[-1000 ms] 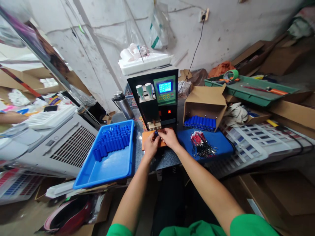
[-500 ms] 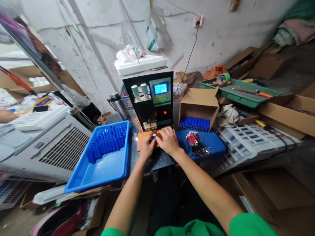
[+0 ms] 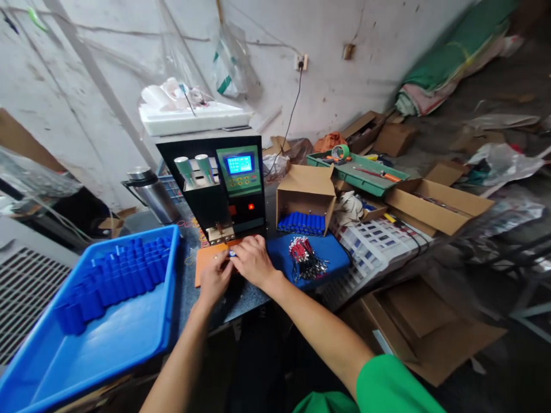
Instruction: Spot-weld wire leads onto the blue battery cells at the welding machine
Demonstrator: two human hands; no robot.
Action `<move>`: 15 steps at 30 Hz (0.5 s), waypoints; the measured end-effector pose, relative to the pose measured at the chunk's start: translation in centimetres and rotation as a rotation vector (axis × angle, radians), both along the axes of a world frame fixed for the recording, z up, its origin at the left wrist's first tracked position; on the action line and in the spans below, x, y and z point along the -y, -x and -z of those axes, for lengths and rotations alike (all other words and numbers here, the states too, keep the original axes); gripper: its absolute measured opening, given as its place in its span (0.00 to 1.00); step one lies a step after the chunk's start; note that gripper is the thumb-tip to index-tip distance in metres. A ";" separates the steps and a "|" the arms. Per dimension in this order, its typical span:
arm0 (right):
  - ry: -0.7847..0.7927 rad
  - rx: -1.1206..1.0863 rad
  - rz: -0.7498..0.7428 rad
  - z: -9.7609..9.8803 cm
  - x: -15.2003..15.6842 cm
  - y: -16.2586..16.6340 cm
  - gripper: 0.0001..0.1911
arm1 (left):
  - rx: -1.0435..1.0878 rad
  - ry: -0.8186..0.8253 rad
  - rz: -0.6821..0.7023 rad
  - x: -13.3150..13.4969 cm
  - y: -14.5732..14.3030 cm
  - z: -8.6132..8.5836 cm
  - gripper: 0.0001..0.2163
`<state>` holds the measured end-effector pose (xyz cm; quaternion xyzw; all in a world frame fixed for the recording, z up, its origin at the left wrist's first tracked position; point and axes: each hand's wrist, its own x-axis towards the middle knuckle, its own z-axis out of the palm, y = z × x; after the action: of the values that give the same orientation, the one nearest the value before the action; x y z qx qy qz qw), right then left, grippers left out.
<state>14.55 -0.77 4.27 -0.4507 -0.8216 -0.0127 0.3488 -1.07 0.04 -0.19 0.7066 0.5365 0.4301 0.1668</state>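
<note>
My left hand [image 3: 214, 276] and my right hand [image 3: 253, 261] meet over an orange pad [image 3: 204, 263] in front of a black spot-welding machine [image 3: 217, 183]. Both pinch a small blue battery cell [image 3: 232, 253] between their fingertips, just below the machine's welding tips [image 3: 220, 233]. A bundle of red and black wires [image 3: 303, 258] lies on a blue mat [image 3: 331, 256] right of my right hand. A blue tray [image 3: 124, 327] with several blue cells stands to the left.
An open cardboard box [image 3: 306, 193] with several blue cells stands behind the mat. A steel flask [image 3: 149, 191] is left of the machine. A green tray [image 3: 359, 170] of tools, cardboard boxes [image 3: 437, 199] and colour sample sheets [image 3: 374, 238] crowd the right.
The view has swung to the right, so the machine and tray sit further left in the picture. My hands stay together on the cell at the orange pad.
</note>
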 end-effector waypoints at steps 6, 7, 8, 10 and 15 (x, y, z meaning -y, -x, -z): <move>-0.071 -0.137 0.125 0.9 -1.5 -3.2 0.08 | 0.044 0.059 -0.028 0.3 -0.3 -0.4 0.22; -0.095 -0.170 0.162 1.1 -2.1 -4.4 0.09 | 0.032 0.061 -0.028 0.3 -0.3 -0.4 0.21; -0.117 -0.187 0.197 1.2 -2.8 -5.8 0.09 | 0.015 0.058 -0.032 0.3 -0.3 -0.4 0.20; -0.143 -0.166 0.250 1.5 -4.4 -8.5 0.09 | -0.017 0.042 -0.054 0.4 -0.4 -0.4 0.19; -0.089 0.097 0.263 2.3 -8.4 -12.9 0.08 | -0.047 0.019 -0.097 0.5 -0.4 -0.5 0.17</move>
<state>27.45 7.60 2.01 -0.5375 -0.7699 -0.1166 0.3237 -0.62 -0.46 0.28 0.6881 0.5778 0.4159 0.1401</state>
